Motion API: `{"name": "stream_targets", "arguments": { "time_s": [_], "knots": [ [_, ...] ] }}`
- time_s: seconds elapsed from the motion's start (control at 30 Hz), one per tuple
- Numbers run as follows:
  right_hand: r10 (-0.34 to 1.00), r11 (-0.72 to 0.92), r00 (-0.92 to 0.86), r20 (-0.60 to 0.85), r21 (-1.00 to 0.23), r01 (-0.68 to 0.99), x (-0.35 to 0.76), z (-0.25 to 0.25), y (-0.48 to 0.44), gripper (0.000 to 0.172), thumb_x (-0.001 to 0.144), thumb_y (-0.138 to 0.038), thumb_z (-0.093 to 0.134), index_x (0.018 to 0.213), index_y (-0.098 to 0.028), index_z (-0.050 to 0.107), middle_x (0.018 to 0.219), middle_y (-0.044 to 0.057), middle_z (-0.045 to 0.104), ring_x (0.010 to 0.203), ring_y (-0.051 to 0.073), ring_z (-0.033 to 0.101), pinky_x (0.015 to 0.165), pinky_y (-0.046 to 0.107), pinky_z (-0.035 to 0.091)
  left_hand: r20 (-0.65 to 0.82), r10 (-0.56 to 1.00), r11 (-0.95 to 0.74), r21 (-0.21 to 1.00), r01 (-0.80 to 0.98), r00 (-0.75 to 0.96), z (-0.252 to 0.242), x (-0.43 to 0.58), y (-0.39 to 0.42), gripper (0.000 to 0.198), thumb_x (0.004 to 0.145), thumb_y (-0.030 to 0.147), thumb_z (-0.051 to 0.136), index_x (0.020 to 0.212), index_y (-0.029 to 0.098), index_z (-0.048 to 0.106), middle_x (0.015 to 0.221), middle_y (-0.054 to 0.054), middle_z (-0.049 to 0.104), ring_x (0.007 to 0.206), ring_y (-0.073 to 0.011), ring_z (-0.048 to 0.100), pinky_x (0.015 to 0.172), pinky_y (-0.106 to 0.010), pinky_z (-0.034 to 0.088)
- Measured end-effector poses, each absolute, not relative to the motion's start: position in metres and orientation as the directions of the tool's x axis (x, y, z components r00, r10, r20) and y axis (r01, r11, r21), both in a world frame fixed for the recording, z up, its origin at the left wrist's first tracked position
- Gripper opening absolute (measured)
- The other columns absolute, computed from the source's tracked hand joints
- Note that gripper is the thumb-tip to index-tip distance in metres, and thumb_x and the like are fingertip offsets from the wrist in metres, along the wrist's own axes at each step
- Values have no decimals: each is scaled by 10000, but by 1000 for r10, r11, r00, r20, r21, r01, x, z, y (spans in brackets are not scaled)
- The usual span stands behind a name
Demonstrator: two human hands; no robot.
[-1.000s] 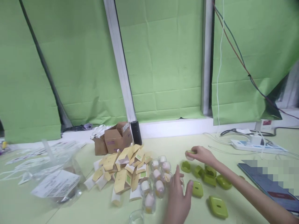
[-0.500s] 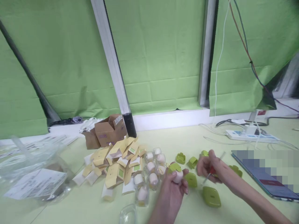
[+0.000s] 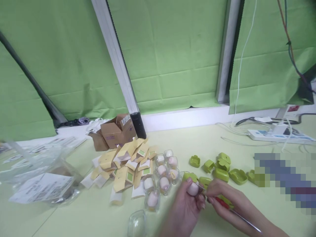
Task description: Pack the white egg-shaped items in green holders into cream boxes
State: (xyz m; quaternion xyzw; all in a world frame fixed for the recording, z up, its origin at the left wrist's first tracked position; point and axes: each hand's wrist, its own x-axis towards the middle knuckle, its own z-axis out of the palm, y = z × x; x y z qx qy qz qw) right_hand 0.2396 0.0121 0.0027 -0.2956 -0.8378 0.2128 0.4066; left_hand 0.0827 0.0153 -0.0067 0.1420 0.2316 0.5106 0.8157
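Note:
My left hand (image 3: 185, 204) is closed around a small pale, rounded piece (image 3: 193, 189) with a green scalloped cap (image 3: 189, 177) on top. In my right hand (image 3: 229, 197) is a thin metal tool with a red grip (image 3: 222, 201); its shaft sticks out at both ends. The front end of the tool meets the right side of the pale piece, though the exact contact is hidden by fingers. Several green shells, such as a flower-shaped one (image 3: 238, 176), lie just beyond my hands. Left of my left hand stand pale pieces in clear cases (image 3: 152, 199).
Yellow card boxes (image 3: 123, 179) are heaped at centre left, before an open brown carton (image 3: 115, 135). A clear lid (image 3: 136, 223) lies near the front edge. Plastic bags (image 3: 56, 187) sit at far left, a power strip (image 3: 278, 136) with cables at back right.
My right hand has moved left and down, bringing the tool from beside the green shells to the piece in my left hand. The view has shifted slightly.

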Motion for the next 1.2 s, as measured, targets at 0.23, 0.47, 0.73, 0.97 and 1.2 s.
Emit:
{"name": "stream_targets", "arguments": {
  "time_s": [0.23, 0.47, 0.73, 0.97, 1.2],
  "knots": [
    [555, 799, -515, 653, -247, 548, 252, -19, 24, 349, 825, -121, 526, 1151, -233, 577, 1191, 106, 641, 1057, 235, 621, 862, 351, 531, -272, 926, 361, 443, -820, 260, -9, 88, 14, 50, 764, 149, 608, 726, 119, 596, 665, -14, 629, 546, -86, 569, 520, -171, 468],
    [626, 778, -578, 523, -374, 504, 255, -18, 18, 393, 882, -164, 482, 1268, -234, 514, 1313, 47, 533, 1155, 212, 542, 1003, 314, 428, -251, 923, 373, 407, -834, 290, -5, 89, 11, 50, 694, 90, 642, 665, 113, 608, 665, -16, 620, 628, -98, 599, 629, -200, 503],
    [647, 757, -470, 600, -434, 488, 253, -19, 20, 205, 875, -190, 449, 977, -235, 622, 1244, 77, 613, 1093, 230, 604, 881, 348, 530, -142, 929, 356, 602, -715, 342, -6, 83, 8, 495, 479, 24, 597, 947, 158, 510, 743, -2, 615, 629, -95, 577, 612, -203, 440],
    [866, 500, -223, 447, -772, 393, 249, 0, 25, 372, 943, -377, 312, 1274, -294, 460, 1199, 97, 586, 1036, 252, 607, 787, 390, 539, -54, 927, 159, 953, -258, 371, -7, 74, 1, 926, 542, -8, 596, 1264, 233, 69, 780, 29, 579, 596, -95, 535, 557, -207, 385],
    [954, 259, -217, 208, -934, 245, 236, 0, 29, 310, 814, -494, 551, 795, -209, 671, 749, 40, 676, 684, 190, 622, 585, 278, 505, 22, 978, 23, 976, -215, 208, -27, 78, 8, 397, 656, 196, 641, 942, 237, 368, 788, 27, 570, 515, -56, 463, 478, -174, 329]
  ]
}}
